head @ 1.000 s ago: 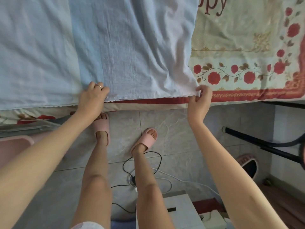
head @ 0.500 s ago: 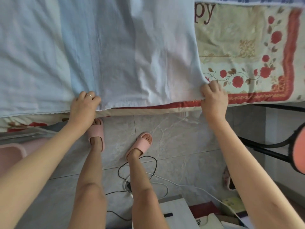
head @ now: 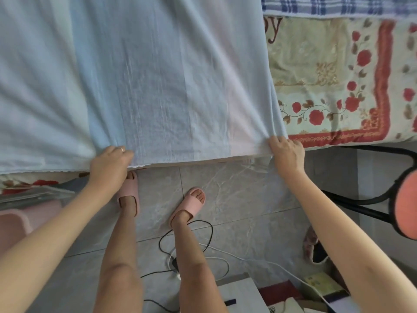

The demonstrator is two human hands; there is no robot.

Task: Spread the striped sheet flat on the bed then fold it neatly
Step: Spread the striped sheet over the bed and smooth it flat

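The striped sheet (head: 144, 82), in pale blue, white and pink bands, lies spread over the bed with creases fanning out from both hands. My left hand (head: 109, 164) grips its near edge at the bed's front, fingers curled over the hem. My right hand (head: 286, 153) grips the sheet's near right corner, fabric bunched under the fingers. The sheet is pulled taut between the two hands.
A floral bed cover (head: 334, 91) with red roses shows to the right of the sheet, a blue checked cloth (head: 338, 5) beyond it. On the tiled floor (head: 237, 195) lie cables (head: 191, 256); a stool (head: 404, 211) stands at right, boxes (head: 243, 294) near my legs.
My right hand has carried the sheet's corner further right and the wrinkles near it have smoothed. My left hand keeps its grip on the near edge. The view has shifted right.
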